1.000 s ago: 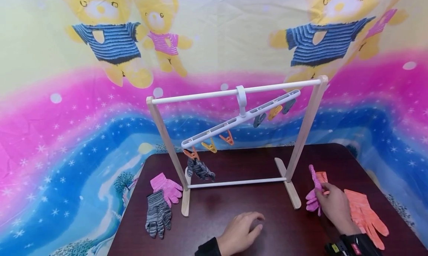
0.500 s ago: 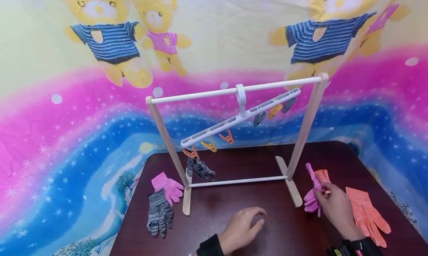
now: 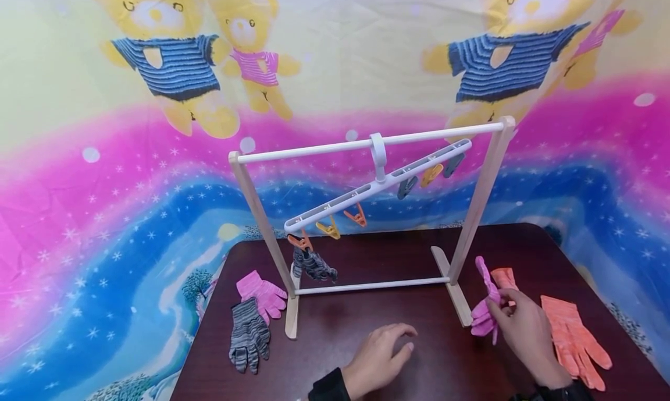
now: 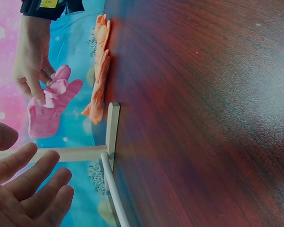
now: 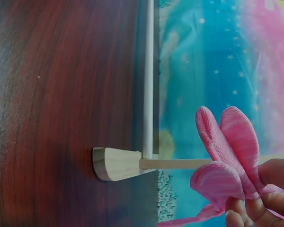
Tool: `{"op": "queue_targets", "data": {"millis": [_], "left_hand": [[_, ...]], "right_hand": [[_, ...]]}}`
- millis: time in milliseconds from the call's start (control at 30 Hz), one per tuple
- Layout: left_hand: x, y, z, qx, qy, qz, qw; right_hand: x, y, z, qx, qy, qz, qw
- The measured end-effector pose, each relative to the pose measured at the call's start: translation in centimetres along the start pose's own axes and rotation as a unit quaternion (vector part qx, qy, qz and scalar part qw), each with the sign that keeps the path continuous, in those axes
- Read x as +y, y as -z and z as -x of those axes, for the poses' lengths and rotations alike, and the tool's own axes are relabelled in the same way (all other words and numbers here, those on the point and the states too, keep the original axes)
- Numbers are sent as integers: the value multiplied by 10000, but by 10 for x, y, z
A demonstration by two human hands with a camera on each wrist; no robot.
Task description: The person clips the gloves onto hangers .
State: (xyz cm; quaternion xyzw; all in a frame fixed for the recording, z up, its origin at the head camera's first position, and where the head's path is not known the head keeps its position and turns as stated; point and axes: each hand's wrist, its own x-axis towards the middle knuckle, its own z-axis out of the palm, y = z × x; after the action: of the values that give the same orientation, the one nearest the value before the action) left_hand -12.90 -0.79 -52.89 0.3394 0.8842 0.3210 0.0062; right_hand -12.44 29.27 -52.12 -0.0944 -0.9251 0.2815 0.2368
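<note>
My right hand (image 3: 526, 331) pinches a pink knit glove (image 3: 485, 313) between thumb and fingers, right of the drying frame. In the left wrist view that pink glove (image 4: 47, 116) is held up off the table, and in the right wrist view its fingers (image 5: 227, 142) point away from the hand. My left hand (image 3: 379, 357) hovers low over the table front with loosely bent fingers, holding nothing. A white clip hanger (image 3: 377, 185) hangs tilted from the frame's top rod. Its leftmost orange clip (image 3: 300, 242) bites a grey striped glove (image 3: 314, 266).
Two orange gloves (image 3: 573, 337) lie right of the frame, one partly behind my right hand. A pink glove (image 3: 262, 295) and a grey striped glove (image 3: 249, 334) overlap at left. The wooden frame (image 3: 478, 203) stands mid-table, with several other clips on the hanger.
My right hand has shifted the pink glove slightly left, towards the frame's right foot. My left hand moved slightly at first, then stayed. The hanger and hanging glove look unchanged.
</note>
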Motion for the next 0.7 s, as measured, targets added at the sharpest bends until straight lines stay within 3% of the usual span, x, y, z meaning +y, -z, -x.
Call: {"op": "queue_targets", "data": {"millis": [333,700], "left_hand": [[6,10,-10,382,68,258,9989],[7,20,-16,505,121,370,9980]], "right_hand": [[-14,2,3,171,143,-228,9995],[-23,-3,7,150,345,-325,9988]]}}
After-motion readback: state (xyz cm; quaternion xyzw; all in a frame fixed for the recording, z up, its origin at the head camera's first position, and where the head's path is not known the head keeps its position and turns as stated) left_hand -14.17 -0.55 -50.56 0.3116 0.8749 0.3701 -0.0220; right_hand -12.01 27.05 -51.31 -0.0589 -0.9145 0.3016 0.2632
